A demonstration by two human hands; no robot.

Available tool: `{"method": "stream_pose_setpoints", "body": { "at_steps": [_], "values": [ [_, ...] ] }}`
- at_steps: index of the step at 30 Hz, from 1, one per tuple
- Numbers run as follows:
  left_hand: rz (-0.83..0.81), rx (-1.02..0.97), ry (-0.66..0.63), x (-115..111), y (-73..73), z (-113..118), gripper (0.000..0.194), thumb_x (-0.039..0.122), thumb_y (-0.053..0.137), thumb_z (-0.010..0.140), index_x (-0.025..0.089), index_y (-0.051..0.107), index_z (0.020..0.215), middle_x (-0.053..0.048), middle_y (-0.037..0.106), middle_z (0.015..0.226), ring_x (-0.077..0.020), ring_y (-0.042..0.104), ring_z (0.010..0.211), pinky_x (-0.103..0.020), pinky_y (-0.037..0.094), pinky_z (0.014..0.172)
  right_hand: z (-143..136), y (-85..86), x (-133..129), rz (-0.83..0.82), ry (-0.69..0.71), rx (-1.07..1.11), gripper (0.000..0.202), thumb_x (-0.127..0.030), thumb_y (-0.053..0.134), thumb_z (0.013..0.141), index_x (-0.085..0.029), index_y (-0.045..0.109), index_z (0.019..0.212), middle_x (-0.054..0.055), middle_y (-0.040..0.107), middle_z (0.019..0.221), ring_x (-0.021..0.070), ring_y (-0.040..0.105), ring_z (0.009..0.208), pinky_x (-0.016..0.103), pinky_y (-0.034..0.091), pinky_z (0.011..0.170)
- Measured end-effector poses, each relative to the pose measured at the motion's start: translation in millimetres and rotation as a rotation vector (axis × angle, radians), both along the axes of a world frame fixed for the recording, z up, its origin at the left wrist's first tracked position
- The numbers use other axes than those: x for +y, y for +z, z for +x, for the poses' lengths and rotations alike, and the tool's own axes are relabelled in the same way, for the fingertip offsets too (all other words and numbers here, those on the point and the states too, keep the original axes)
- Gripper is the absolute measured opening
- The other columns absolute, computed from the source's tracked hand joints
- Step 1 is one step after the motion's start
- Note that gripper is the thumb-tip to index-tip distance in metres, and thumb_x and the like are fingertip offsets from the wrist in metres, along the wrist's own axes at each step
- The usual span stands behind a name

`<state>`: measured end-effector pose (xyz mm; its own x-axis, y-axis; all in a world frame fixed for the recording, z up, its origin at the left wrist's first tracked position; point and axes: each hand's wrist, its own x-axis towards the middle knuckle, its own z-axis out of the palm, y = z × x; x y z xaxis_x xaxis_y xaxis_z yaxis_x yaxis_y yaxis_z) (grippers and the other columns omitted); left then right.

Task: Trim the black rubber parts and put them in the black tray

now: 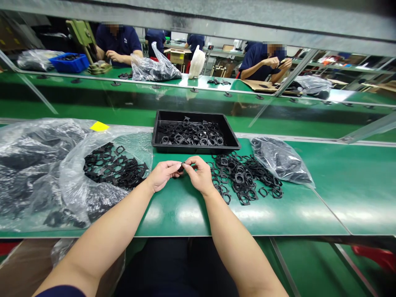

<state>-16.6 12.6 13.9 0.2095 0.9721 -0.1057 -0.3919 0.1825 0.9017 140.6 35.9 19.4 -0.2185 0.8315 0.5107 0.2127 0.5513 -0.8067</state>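
My left hand (pixel 163 175) and my right hand (pixel 199 173) meet over the green table, just in front of a black tray (pixel 194 148). Fingers of both are closed on a small black part (pixel 182 166), mostly hidden between the fingertips. Many black ring-shaped parts lie inside the tray. To the right of my right hand, a loose pile of black square and round rings (pixel 243 177) spreads over the table. Left of my left hand, more black parts (pixel 114 167) show in the mouth of an open clear plastic bag (pixel 74 177).
A clear bag of black parts (pixel 280 161) lies right of the pile. The green table (pixel 346 181) ends at a front edge near my forearms. Beyond a metal frame, people in dark shirts (pixel 119 43) work at another bench with a blue bin (pixel 69 64) and plastic bags.
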Motion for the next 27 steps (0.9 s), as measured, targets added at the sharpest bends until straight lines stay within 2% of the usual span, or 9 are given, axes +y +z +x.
{"method": "stream_pose_setpoints", "body": {
  "at_steps": [6, 10, 15, 27],
  "values": [
    [-0.028, -0.108, 0.022, -0.5, 3.2, 0.6, 0.025, 0.026, 0.073, 0.070, 0.013, 0.068, 0.090, -0.008, 0.068, 0.089, -0.0162, 0.063, 0.083, -0.029, 0.047, 0.077, -3.7, -8.9, 4.7, -0.258, 0.028, 0.266, 0.026, -0.040, 0.066, 0.076, -0.020, 0.058, 0.092, 0.004, 0.060, 0.088, 0.0157, 0.058, 0.076, 0.026, 0.050, 0.059],
    [-0.027, -0.192, 0.059, 1.1, 2.0, 0.4, 0.027, 0.024, 0.073, 0.071, 0.014, 0.066, 0.096, -0.007, 0.067, 0.094, -0.0159, 0.063, 0.087, -0.032, 0.048, 0.083, -2.1, -9.1, 5.2, -0.146, -0.048, 0.195, 0.022, -0.037, 0.069, 0.074, -0.020, 0.060, 0.085, 0.004, 0.061, 0.086, 0.0167, 0.059, 0.077, 0.027, 0.051, 0.062],
    [-0.018, -0.193, 0.048, 1.1, 0.6, 0.6, 0.025, 0.024, 0.072, 0.071, 0.014, 0.068, 0.095, -0.008, 0.067, 0.096, -0.0155, 0.063, 0.088, -0.032, 0.048, 0.084, -1.7, -3.4, 0.9, 0.014, -0.096, 0.089, 0.010, -0.031, 0.065, 0.079, -0.021, 0.062, 0.078, 0.003, 0.062, 0.081, 0.0164, 0.059, 0.074, 0.027, 0.050, 0.063],
    [-0.005, -0.202, 0.025, 0.8, 0.1, 0.0, 0.025, 0.024, 0.072, 0.071, 0.014, 0.069, 0.094, -0.008, 0.067, 0.097, -0.0164, 0.063, 0.089, -0.033, 0.049, 0.085, -0.9, -2.1, 0.8, -0.002, -0.045, 0.108, 0.009, -0.030, 0.065, 0.078, -0.022, 0.063, 0.076, 0.003, 0.062, 0.082, 0.0172, 0.059, 0.077, 0.028, 0.050, 0.063]
  ]
}}
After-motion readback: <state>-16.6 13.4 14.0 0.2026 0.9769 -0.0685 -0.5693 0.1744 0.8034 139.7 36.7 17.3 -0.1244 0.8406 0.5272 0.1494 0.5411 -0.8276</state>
